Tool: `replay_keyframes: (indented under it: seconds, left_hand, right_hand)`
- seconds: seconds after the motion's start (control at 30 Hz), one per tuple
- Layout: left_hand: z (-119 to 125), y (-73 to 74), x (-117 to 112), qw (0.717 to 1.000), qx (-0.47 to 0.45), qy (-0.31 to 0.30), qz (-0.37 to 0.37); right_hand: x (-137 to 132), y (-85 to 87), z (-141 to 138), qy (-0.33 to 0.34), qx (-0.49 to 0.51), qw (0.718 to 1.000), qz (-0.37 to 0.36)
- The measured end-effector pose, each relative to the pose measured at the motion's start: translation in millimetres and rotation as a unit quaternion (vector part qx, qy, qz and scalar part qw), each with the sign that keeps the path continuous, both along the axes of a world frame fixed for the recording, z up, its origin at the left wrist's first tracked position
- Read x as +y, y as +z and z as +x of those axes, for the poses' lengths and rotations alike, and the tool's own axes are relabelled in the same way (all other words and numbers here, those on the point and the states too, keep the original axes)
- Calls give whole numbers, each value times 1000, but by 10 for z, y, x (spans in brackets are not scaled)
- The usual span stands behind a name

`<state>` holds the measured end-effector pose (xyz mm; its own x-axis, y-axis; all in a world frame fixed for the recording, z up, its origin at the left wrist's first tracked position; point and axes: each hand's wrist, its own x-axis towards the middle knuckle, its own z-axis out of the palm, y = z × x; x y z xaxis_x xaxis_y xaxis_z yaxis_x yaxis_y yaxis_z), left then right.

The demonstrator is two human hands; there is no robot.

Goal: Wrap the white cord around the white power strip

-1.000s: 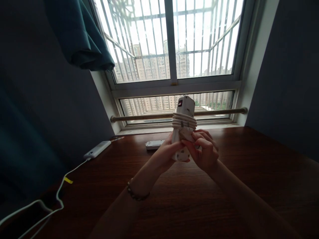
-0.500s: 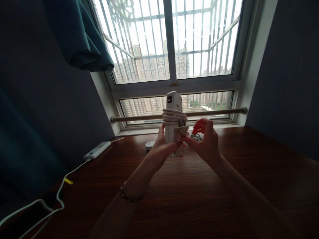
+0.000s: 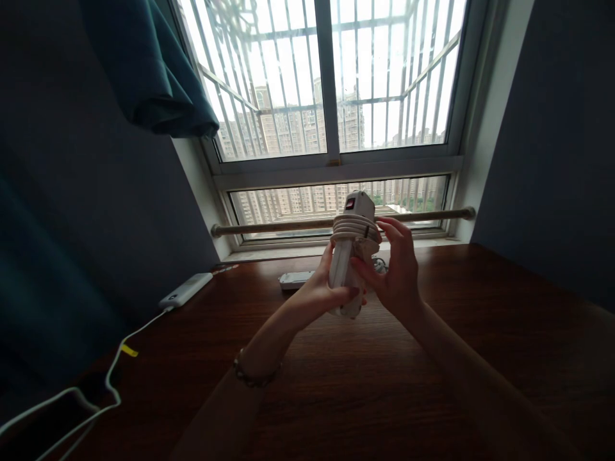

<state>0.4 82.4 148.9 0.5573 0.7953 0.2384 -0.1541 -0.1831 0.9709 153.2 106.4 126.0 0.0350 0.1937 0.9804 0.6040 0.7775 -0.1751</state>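
Note:
A white power strip [image 3: 342,264] with a dark red switch at its top end is held up over the table, tilted slightly. Its white cord [image 3: 353,227] is wound several times around the upper half. My left hand [image 3: 323,288] wraps the lower half, thumb across the front. At the right side, my right hand [image 3: 396,269] grips the strip just under the coils, with its thumb on the front and fingertips against the wound cord. A pale piece, perhaps the plug [image 3: 369,246], sticks out by the coils, partly hidden by my right hand.
Behind my left hand a second white strip [image 3: 294,280] lies on the brown wooden table [image 3: 307,384]. A loose grey cable [image 3: 380,264] sits behind my right hand. On the left is a white block [image 3: 186,291] with a white cable [image 3: 115,371]. A barred window rises beyond.
The power strip has moved right and a little lower, and leans more. My right hand has closed in from beside it onto its side and the wound cord.

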Motion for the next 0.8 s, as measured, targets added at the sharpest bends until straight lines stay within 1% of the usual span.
replay_keyframes:
  seconds: [0.07, 0.13, 0.3, 0.37, 0.47, 0.53, 0.63, 0.8]
  left_hand:
    - [-22, 16, -4, 1000, 10, -9, -9]
    - [-40, 24, 0, 1000, 18, -5, -12]
    - [-16, -24, 18, 999, 15, -28, -21]
    - [19, -46, 2, 999, 9, -18, -27]
    - [72, -43, -43, 999, -8, 10, -37]
    - [97, -26, -61, 999, -18, 9, -48]
    - [113, -20, -41, 996, -52, -5, -72]
    - [84, -87, 72, 990, -92, -27, -107]
  right_hand:
    - [-6, 10, -1, 11, 4, 1000, -6]
    - [-16, 19, 1, 11, 5, 1000, -6]
    - [-29, 33, 30, -11, 0, 999, 43]
    - [-19, 30, 55, -17, -4, 998, 68]
    - [10, 11, 96, -12, -20, 996, 81]
    - [35, -6, 114, -15, -33, 997, 75]
    - [71, -30, 116, -24, -39, 998, 45]
    - [100, -49, 101, 13, -53, 998, 15]
